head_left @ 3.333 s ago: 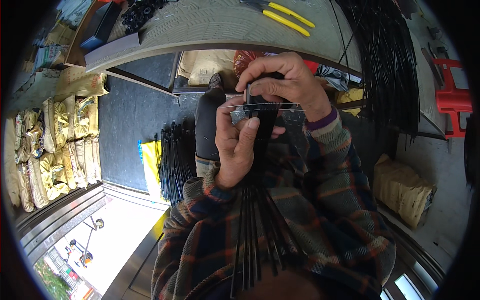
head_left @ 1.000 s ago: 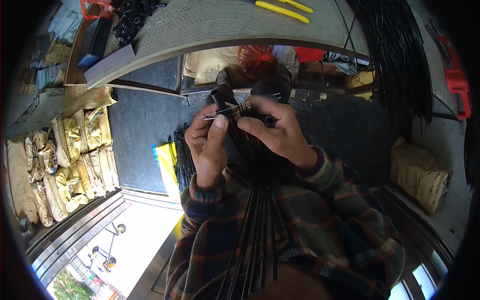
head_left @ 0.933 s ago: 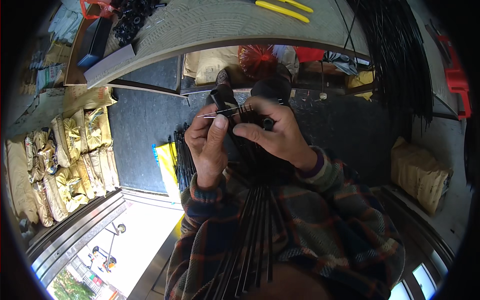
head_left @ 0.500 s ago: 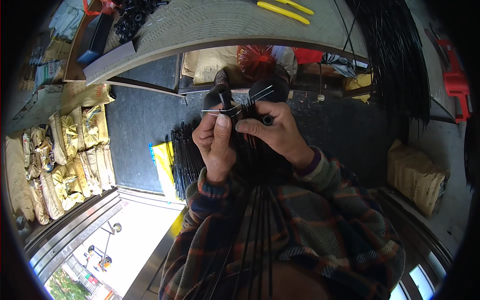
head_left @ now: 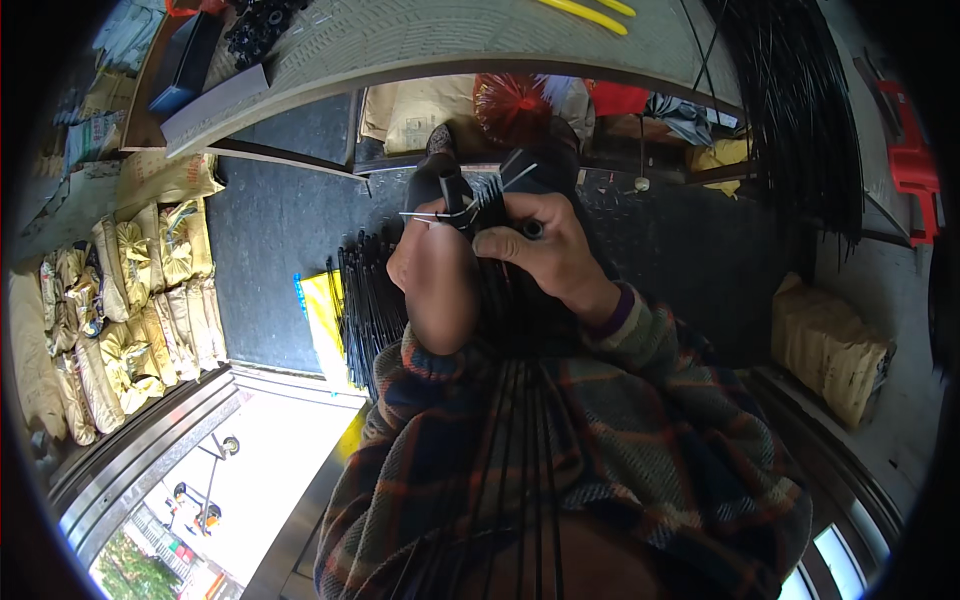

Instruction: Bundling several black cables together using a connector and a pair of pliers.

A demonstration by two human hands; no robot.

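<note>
In front of my lap, both hands are close together around a bundle of thin black cables (head_left: 488, 208). My left hand (head_left: 436, 285), its thumb blurred, pinches a thin pale wire (head_left: 418, 214) that crosses the bundle. A short black tube (head_left: 452, 190) stands up beside that hand's fingertips. My right hand (head_left: 555, 255) is closed around the bundle from the right, with its thumb pointing left across it. The round open end of another black tube (head_left: 534, 230) shows between its fingers. More black strands (head_left: 520, 470) run down over my plaid jacket.
A workbench (head_left: 420, 45) spans the far side, with yellow-handled pliers (head_left: 590, 14) and small black parts (head_left: 262, 35). Black cables (head_left: 365, 300) stand left of my knees; long ones (head_left: 805, 110) hang at right. Wrapped packages (head_left: 130, 340) are stacked left. A paper-wrapped bundle (head_left: 830, 350) lies right.
My left thumb has moved quickly over the wire and is now blurred. The wire's right end stands up more steeply, and a dark flat piece shows above the bundle. My right hand keeps its grip.
</note>
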